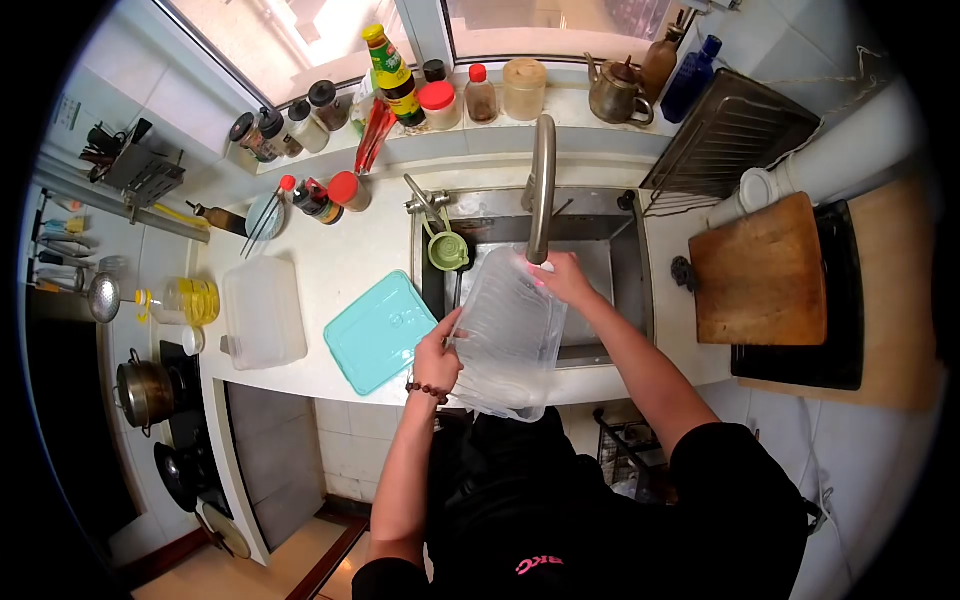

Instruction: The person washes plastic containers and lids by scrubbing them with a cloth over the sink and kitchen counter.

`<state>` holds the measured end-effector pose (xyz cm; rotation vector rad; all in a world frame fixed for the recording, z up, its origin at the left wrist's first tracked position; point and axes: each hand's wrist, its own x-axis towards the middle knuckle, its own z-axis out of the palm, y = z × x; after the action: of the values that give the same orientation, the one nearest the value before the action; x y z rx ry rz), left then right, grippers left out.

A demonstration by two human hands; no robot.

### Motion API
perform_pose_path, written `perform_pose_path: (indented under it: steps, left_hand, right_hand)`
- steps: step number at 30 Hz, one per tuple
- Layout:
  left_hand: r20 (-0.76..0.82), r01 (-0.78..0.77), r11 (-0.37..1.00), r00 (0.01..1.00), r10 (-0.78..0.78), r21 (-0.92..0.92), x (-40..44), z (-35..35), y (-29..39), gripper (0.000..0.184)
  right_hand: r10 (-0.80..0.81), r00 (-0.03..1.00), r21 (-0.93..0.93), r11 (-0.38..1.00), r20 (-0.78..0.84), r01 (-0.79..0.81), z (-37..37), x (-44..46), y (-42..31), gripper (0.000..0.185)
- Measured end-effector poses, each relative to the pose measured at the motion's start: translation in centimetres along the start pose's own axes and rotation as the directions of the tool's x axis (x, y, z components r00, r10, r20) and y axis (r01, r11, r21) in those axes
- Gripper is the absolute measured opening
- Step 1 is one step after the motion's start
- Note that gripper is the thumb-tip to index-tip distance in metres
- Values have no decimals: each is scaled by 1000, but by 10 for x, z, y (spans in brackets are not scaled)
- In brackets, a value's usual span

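Observation:
A clear, ribbed plastic container (505, 335) is tilted over the front edge of the steel sink (600, 240), its far end below the curved faucet (543, 190). My left hand (437, 360), with a beaded bracelet at the wrist, grips the container's left side. At its upper right edge my right hand (562, 280) is closed near the faucet's mouth, with something small and pink at the fingers. Whether water is running cannot be made out. A turquoise lid (380, 332) lies flat on the counter, left of the container.
A green strainer (447, 250) hangs at the sink's left corner. Farther left on the counter (330, 240) stands a second translucent container (262, 315). Bottles and jars line the windowsill. A wooden cutting board (758, 270) and an oven rack (735, 135) are at the right.

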<state>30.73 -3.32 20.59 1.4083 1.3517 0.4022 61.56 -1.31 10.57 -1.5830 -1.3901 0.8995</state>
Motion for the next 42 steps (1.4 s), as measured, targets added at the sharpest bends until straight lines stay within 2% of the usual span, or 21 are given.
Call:
perform_pose_path:
  steps: [3,5,9,11,12,14,15,17,19,22,24,25,26,28,31,33,34,35,36,38,42]
  left_hand:
    - [8,76,993,997,-76,-89,-4,-9,9,71]
    - [14,129,984,992,-128,-126,-5,-15,8,70]
    - [-12,142,968,989,-148,-208,-1,-26,-11,67]
    - [-57,133,966,987,-150,-222,1,-29,-18,67]
    - [-72,114,956,988,-138,-269,2,-31,-21,68]
    - [-81,102,944,988,-133,-313,1,-37,-26,71]
    - [-84,104,944,987,-137,-313,1,-36,-31,71]
    - [-164,0,941,985,-59,-339,5,-24,-50,72]
    - [-193,-26,932,980,-47,-361,15,-12,-75,65]
    - [-169,-1,923,983,-69,-385,29,3,-104,57]
    - [-181,-24,897,982,-63,-441,34,16,-127,49]
    - [-168,-13,895,983,-69,-446,36,25,-136,49]
    - [-151,21,864,982,-111,-503,40,29,-143,47]
    - [-130,54,809,979,-159,-585,34,43,-134,42]
    - [-145,5,829,984,-104,-560,36,45,-138,43]
    - [-144,-7,839,986,-86,-544,37,44,-138,42]
    - [-159,-36,840,986,-60,-541,38,43,-139,40]
    - [-174,-66,840,984,-34,-538,40,43,-140,38]
    - [-176,-66,840,984,-35,-538,42,43,-142,38]
    - [-147,-25,811,986,-75,-584,46,44,-143,34]
    - [-140,12,779,982,-128,-627,50,47,-139,32]
  right_hand:
    - [-33,999,-84,996,40,36,-5,-4,1,16]
    - [234,966,47,970,107,-240,-12,-8,-15,18]
    - [61,996,-20,998,64,-60,-18,-12,26,20]
    - [91,994,214,974,-67,-75,-16,-14,86,20]
    - [90,994,213,974,-64,-74,-21,-18,93,20]
    - [451,893,678,658,-7,-327,-24,-30,100,36]
    - [451,892,678,656,-2,-331,-25,-35,100,36]
    - [531,844,856,468,-72,-221,-29,-47,95,54]
    - [555,828,889,415,-77,-195,-33,-65,94,62]
    - [625,780,922,323,-39,-212,-42,-76,113,53]
    - [555,829,995,97,-72,21,-39,-92,121,39]
    - [565,822,994,103,-77,21,-33,-108,134,39]
    - [617,787,993,83,19,-88,-19,-116,145,35]
    - [735,661,977,-7,149,-213,15,-128,127,44]
    - [757,636,989,-129,147,-74,24,-125,119,45]
    - [744,649,986,-155,161,-66,21,-122,129,41]
    - [480,807,924,-327,345,-200,16,-119,153,35]
    - [150,870,820,-437,471,-369,13,-117,167,32]
    - [149,869,819,-438,473,-371,12,-115,147,32]
    - [652,700,929,-20,292,-368,4,-107,74,42]
    - [639,752,958,81,163,-276,-1,-100,66,58]
